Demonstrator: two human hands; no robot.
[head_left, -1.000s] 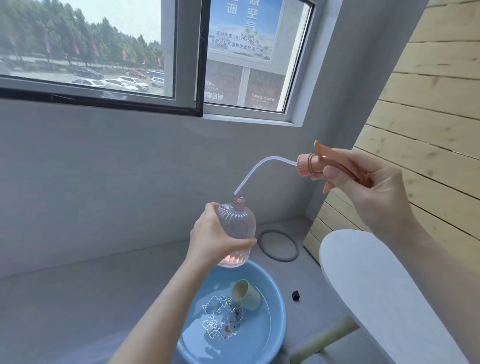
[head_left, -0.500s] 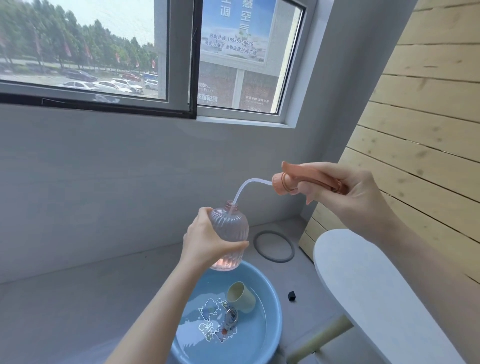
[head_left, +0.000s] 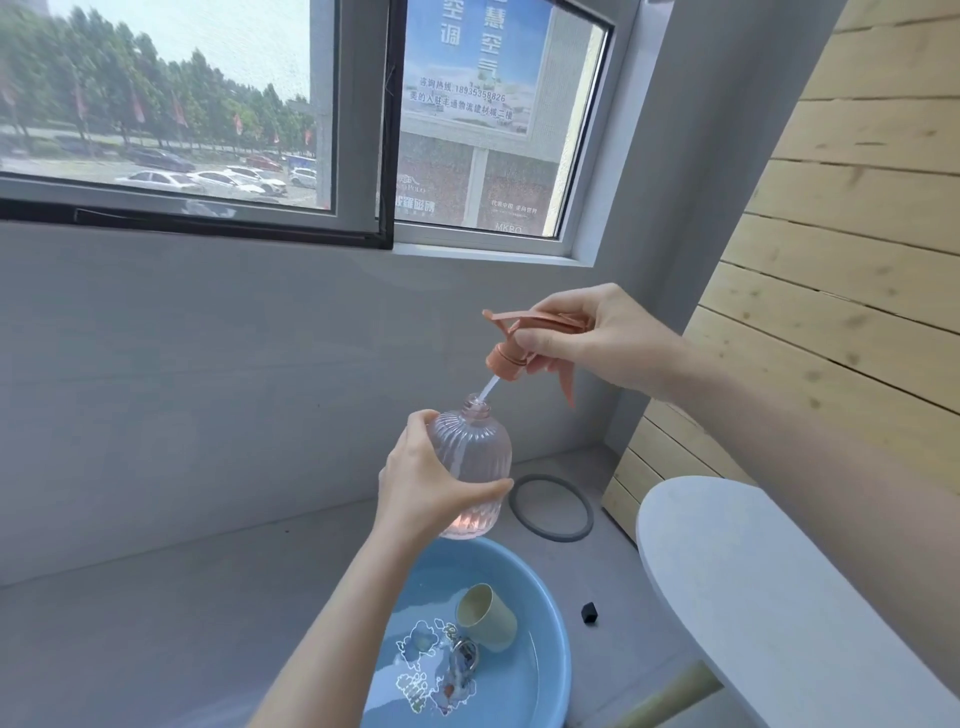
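Grey concrete ledge (head_left: 156, 597) under window (head_left: 208, 130), wood-slat wall at R. L hand (head_left: 426, 493) wraps ribbed clear bottle (head_left: 475, 457), upright, held above blue basin (head_left: 563, 644). R hand (head_left: 602, 338) grips pink trigger sprayer (head_left: 506, 358) just above neck. Dip tube (head_left: 488, 388) partly inside opening, collar not seated. Step, prob.: fitting sprayer onto bottle. Next move needs: lower head straight, tube fully in, seat collar on thread, twist w/ bottle held steady. Cup (head_left: 488, 616) lies in basin.

Our left hand (head_left: 431, 483), forearm stretched forward, wraps fingers and thumb round a ribbed bottle (head_left: 480, 447). Above it and to its right, our right hand (head_left: 597, 343) grips a pink trigger-spray head (head_left: 505, 359), fingers curled, back of hand upward.
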